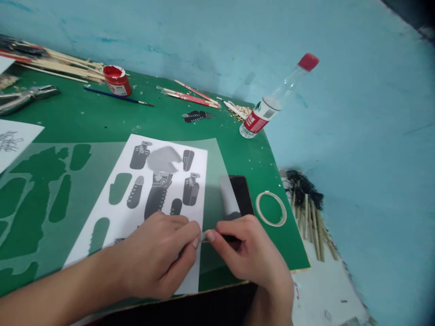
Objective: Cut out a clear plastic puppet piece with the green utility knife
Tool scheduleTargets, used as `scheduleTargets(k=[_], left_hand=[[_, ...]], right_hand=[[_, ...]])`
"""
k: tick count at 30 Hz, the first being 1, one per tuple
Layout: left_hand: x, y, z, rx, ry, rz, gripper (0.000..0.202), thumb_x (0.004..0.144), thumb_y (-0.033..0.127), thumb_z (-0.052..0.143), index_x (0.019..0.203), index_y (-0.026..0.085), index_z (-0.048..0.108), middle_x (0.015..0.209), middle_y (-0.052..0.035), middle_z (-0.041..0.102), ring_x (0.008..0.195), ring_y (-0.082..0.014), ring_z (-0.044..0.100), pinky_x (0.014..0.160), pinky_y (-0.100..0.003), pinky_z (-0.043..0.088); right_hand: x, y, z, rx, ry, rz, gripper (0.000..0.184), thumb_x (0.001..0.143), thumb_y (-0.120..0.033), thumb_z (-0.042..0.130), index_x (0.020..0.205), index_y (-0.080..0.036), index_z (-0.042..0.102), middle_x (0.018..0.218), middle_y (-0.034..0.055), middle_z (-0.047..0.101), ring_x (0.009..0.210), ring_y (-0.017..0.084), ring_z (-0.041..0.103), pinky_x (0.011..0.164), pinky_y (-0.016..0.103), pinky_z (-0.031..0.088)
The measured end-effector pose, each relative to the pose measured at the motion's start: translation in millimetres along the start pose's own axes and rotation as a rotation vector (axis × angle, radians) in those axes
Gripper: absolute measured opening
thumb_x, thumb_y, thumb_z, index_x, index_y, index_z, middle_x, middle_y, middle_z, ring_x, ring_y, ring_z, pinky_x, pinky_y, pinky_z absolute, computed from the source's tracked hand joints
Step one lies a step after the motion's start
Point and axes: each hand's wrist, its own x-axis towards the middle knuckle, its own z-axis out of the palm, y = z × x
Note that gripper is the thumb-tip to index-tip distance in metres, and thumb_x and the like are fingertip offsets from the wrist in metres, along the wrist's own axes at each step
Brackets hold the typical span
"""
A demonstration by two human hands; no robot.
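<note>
My left hand (166, 253) and my right hand (249, 249) are close together near the table's front edge, each closed in a pinch. A small, thin, pale strip (203, 236) spans the gap between their fingertips; its kind is unclear. Beneath my left hand is a white printed sheet (185, 271) with dark grey figure parts, several of them cut out so green shows through. This sheet lies over a larger translucent sheet (98, 156) with cut-out shapes. A roll of tape (271, 208) rests right of my right hand, beside a dark flat object (242, 192) partly under a curled sheet edge.
Along the back are a red paint jar (117, 81), a paintbrush (118, 96), wrapped sticks (192, 98) and dark cut pieces (198, 116). A bottle (260, 115) stands at the table's right edge. Pliers (30, 97) lie left. Bamboo sticks (314, 226) are beyond the right edge.
</note>
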Motion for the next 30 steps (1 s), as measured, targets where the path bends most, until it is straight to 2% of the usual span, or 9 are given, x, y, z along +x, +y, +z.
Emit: scheduleTargets(k=[7, 11, 15, 20, 27, 30], left_hand=[[0, 2, 1.5, 0.027, -0.033, 0.023, 0.028, 0.102, 0.010, 0.038, 0.084, 0.026, 0.053, 0.065, 0.0021, 0.060, 0.055, -0.0187, 0.057, 0.054, -0.037, 0.039], [0, 2, 0.8, 0.032, -0.009, 0.020, 0.028, 0.103, 0.011, 0.039, 0.084, 0.025, 0.056, 0.065, 0.0016, 0.062, 0.055, -0.0186, 0.059, 0.054, -0.037, 0.037], [0, 1, -3.7, -0.038, 0.040, -0.018, 0.032, 0.106, 0.011, 0.039, 0.082, 0.023, 0.057, 0.064, 0.0032, 0.059, 0.054, -0.0161, 0.057, 0.055, -0.034, 0.040], [2, 2, -8.8, -0.067, 0.066, -0.028, 0.037, 0.107, 0.011, 0.037, 0.081, 0.021, 0.061, 0.064, 0.0030, 0.058, 0.054, -0.0152, 0.056, 0.056, -0.029, 0.043], [4, 7, -13.4, -0.150, 0.053, -0.070, 0.038, 0.109, 0.011, 0.035, 0.083, 0.022, 0.060, 0.067, 0.0023, 0.065, 0.057, -0.0150, 0.063, 0.059, -0.025, 0.049], [1, 6, -12.9, -0.228, 0.087, -0.054, 0.037, 0.114, 0.012, 0.034, 0.089, 0.024, 0.058, 0.068, 0.0048, 0.064, 0.057, -0.0140, 0.063, 0.062, -0.023, 0.051]], right_hand=[[-1, 2, -1, 0.065, -0.029, 0.024, 0.062, 0.113, -0.042, 0.064, 0.062, -0.023, 0.034, 0.059, -0.0089, 0.022, 0.053, 0.010, 0.019, 0.049, 0.031, 0.017], [-1, 2, -1, 0.080, -0.051, 0.051, 0.065, 0.113, -0.046, 0.063, 0.062, -0.023, 0.032, 0.060, -0.0088, 0.020, 0.055, 0.011, 0.017, 0.050, 0.032, 0.016], [-2, 1, -2, 0.091, -0.082, 0.089, 0.066, 0.113, -0.052, 0.066, 0.061, -0.022, 0.036, 0.058, -0.0087, 0.023, 0.055, 0.011, 0.019, 0.051, 0.031, 0.017], [-3, 1, -6, 0.144, -0.112, 0.095, 0.062, 0.111, -0.047, 0.068, 0.063, -0.021, 0.038, 0.059, -0.0089, 0.024, 0.055, 0.009, 0.020, 0.051, 0.030, 0.018], [-2, -3, -4, 0.190, 0.074, 0.035, 0.059, 0.115, -0.041, 0.066, 0.068, -0.021, 0.037, 0.059, -0.0089, 0.029, 0.053, 0.007, 0.025, 0.051, 0.027, 0.018], [-2, -7, -1, 0.260, 0.161, 0.014, 0.054, 0.116, -0.044, 0.062, 0.070, -0.021, 0.047, 0.059, -0.0087, 0.036, 0.050, 0.006, 0.031, 0.048, 0.024, 0.020]])
